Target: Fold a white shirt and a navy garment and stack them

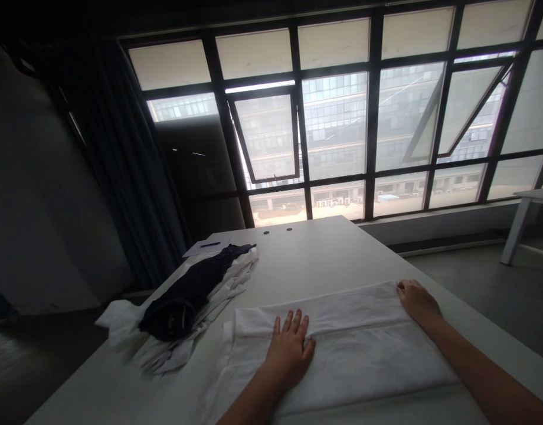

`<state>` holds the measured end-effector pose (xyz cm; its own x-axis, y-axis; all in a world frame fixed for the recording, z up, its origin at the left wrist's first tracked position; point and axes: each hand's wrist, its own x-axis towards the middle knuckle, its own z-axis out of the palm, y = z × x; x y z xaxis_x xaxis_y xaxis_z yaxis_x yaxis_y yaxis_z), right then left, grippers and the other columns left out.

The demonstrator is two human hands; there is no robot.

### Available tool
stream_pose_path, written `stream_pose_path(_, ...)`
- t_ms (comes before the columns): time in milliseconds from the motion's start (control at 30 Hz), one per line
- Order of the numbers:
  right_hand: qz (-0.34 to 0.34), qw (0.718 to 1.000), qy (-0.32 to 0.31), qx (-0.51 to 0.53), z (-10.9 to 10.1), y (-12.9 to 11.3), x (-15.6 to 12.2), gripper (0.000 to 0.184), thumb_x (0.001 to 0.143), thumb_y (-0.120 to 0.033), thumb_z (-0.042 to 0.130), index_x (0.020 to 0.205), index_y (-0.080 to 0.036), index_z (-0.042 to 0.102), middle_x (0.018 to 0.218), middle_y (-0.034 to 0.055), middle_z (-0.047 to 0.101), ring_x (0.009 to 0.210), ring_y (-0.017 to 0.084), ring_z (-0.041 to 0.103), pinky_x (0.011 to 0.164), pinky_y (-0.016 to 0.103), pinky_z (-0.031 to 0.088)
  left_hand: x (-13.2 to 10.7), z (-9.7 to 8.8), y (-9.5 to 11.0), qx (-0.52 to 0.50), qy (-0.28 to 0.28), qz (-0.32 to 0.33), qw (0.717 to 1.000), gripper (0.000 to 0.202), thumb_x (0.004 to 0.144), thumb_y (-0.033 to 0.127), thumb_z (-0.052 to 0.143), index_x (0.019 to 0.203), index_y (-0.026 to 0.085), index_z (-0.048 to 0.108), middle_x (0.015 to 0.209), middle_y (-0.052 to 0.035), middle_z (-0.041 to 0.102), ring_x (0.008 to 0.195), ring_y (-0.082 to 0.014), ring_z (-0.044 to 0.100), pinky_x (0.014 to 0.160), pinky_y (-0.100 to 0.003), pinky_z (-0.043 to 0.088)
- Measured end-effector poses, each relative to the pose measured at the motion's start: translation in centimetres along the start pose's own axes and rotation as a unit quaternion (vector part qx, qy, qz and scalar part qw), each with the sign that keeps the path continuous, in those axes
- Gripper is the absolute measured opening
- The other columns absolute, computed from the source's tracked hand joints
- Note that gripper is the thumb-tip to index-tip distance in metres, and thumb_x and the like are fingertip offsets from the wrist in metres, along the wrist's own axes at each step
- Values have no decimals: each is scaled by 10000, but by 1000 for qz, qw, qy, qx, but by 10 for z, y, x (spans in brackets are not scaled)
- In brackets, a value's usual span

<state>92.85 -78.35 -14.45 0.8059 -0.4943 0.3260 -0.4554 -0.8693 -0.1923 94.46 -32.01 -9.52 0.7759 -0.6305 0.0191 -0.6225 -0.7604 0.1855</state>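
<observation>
A folded white cloth point(342, 348) lies flat on the white table point(307, 251), its top layer folded over towards the far side. My left hand point(289, 351) rests palm down on this cloth, with fingers spread near the fold line. My right hand point(417, 301) sits at the far right corner of the cloth, fingers curled at its edge; the fingertips are partly hidden. To the left of my left hand lies a dark navy garment point(183, 295) on a crumpled white fabric pile point(165, 351). Neither hand touches that pile.
A sheet of paper point(205, 248) with a blue pen lies beyond the garments. The table's far end has two small round holes. A dark curtain point(130, 165) hangs at left, a large window point(333, 124) fills the back, and a small white table point(535, 198) stands at right.
</observation>
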Motion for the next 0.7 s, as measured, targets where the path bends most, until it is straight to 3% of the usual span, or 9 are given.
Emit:
stream_pose_path(167, -16, 1000, 10, 5, -13, -6, -3, 304, 1005, -313, 348, 1040, -187, 623, 1049, 137, 711, 929, 269, 679, 734, 342, 446, 0, 0, -1, 10, -4, -2, 1000, 674, 1002, 627, 201, 1595, 309, 244, 1670, -8, 156, 1546, -267, 86, 1235, -568, 53)
stream_pose_path(300, 15, 998, -51, 15, -22, -3, -4, 387, 1006, -423, 326, 1219, -189, 549, 946, 150, 731, 858, 304, 706, 681, 363, 444, 1, 3, -3, 5, 3, 2, 1000, 674, 1001, 631, 210, 1593, 312, 252, 1667, -10, 165, 1546, -265, 94, 1234, -574, 58)
stream_pose_path(400, 28, 996, -88, 10, -23, 3, -6, 436, 982, -500, 355, 1212, -180, 542, 933, 171, 730, 847, 335, 710, 678, 385, 452, 1, 4, -4, 0, 7, 6, 1000, 672, 1000, 632, 213, 1592, 316, 254, 1666, -12, 169, 1544, -265, 103, 1231, -581, 59)
stream_pose_path(567, 15, 996, -88, 6, -20, 6, -6, 355, 986, -392, 348, 1209, -184, 530, 907, 168, 726, 825, 317, 710, 686, 377, 451, 2, 4, -3, 6, 4, 2, 1000, 670, 999, 635, 200, 1595, 330, 230, 1667, -5, 157, 1545, -274, 98, 1217, -621, 38)
stream_pose_path(700, 3, 996, -92, 5, -16, 5, -3, 326, 987, -402, 348, 1149, -211, 556, 891, 145, 723, 814, 309, 705, 684, 378, 451, 0, 2, -2, 6, 0, -4, 1000, 668, 995, 646, 189, 1593, 350, 223, 1668, -4, 156, 1544, -286, 98, 1197, -660, 20)
